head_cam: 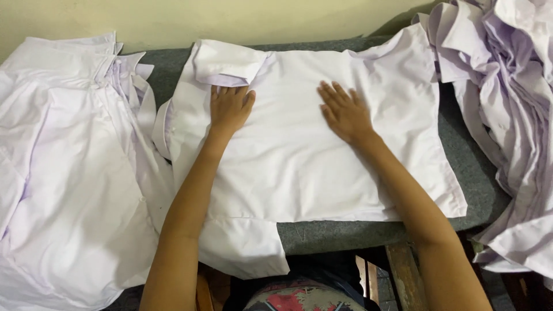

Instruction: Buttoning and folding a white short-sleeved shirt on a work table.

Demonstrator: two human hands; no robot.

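A pale lilac-white shirt lies spread flat on a grey padded table. Its upper sleeve is folded inward near the far edge; another sleeve hangs over the near edge. My left hand presses on the shirt just below the folded sleeve, fingertips curled against the cuff. My right hand lies flat, fingers apart, on the middle of the shirt. Neither hand grips the cloth.
A stack of similar pale shirts lies at the left. A crumpled heap of more shirts hangs over the table's right end. A cream wall runs behind. Wooden frame pieces show below the near edge.
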